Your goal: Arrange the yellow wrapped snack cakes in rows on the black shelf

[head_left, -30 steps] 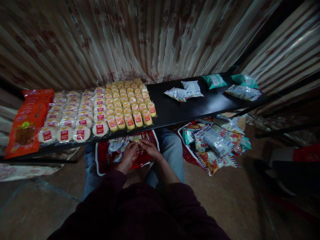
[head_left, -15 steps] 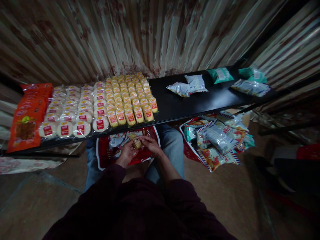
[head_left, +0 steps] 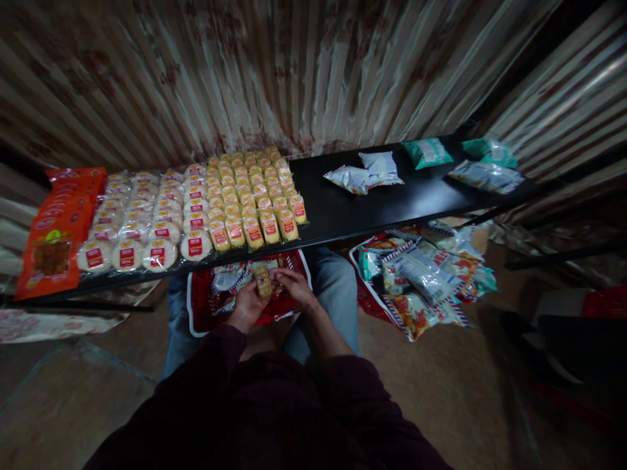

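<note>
Dim all over, the light source out of view — a pale, hazy glare lies on the bare part of the shelf [head_left: 337,212], and small highlights glint off the bags [head_left: 424,273]. The shirt [head_left: 274,411] sinks almost to black, as does the lower right corner. The pack [head_left: 263,281] in the left hand [head_left: 249,303] looks dull, its detail soft. Wide-angle stretch splays the curtain [head_left: 274,78] outward — blurry towards the edges

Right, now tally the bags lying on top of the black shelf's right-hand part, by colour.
Green bags: 2
White bags: 3
Total: 5
</note>
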Available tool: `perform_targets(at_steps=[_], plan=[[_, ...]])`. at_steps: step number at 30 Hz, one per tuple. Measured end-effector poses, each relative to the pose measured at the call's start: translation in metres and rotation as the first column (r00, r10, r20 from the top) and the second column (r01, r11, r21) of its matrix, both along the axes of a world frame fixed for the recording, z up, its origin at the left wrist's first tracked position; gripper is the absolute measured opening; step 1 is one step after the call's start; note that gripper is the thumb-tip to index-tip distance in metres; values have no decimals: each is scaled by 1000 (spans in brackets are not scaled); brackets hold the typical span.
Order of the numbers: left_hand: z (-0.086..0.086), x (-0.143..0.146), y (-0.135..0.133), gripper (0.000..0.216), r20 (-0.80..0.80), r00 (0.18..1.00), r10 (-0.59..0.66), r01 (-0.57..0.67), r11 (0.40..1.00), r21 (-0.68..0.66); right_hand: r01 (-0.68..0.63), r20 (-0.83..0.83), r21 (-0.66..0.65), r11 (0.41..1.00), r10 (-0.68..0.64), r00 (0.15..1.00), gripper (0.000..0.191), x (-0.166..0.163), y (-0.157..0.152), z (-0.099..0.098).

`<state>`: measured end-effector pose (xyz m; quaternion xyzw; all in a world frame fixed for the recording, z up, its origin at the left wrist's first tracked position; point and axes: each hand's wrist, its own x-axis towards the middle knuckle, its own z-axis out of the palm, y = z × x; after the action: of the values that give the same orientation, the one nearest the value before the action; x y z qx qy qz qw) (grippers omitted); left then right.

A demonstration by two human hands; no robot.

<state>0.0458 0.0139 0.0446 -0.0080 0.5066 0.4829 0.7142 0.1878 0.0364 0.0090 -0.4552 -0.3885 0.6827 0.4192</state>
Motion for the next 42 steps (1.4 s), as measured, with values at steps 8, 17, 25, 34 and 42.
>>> perform_targets(at_steps=[8, 17, 25, 34, 42], plan=[[6, 8, -7, 8, -154, 986, -66, 67, 998, 4, -102, 393, 164, 981, 29, 919, 35, 0, -8, 9], [12, 20, -18, 35, -377, 918, -124, 214, 955, 207, -217, 381, 234, 948, 116, 917, 44, 20, -23, 40], [34, 35, -11, 38, -527, 830, -180, 341, 913, 224, -145, 435, 293, 945, 3, 900, 36, 33, -28, 58], [52, 41, -6, 34, -579, 787, -213, 427, 865, 263, 48, 208, 286, 957, -111, 972, 47, 37, -28, 71], [69, 49, -1, 40, -642, 685, -345, 658, 671, 342, 85, 157, 317, 945, -141, 977, 51, 52, -29, 98]])
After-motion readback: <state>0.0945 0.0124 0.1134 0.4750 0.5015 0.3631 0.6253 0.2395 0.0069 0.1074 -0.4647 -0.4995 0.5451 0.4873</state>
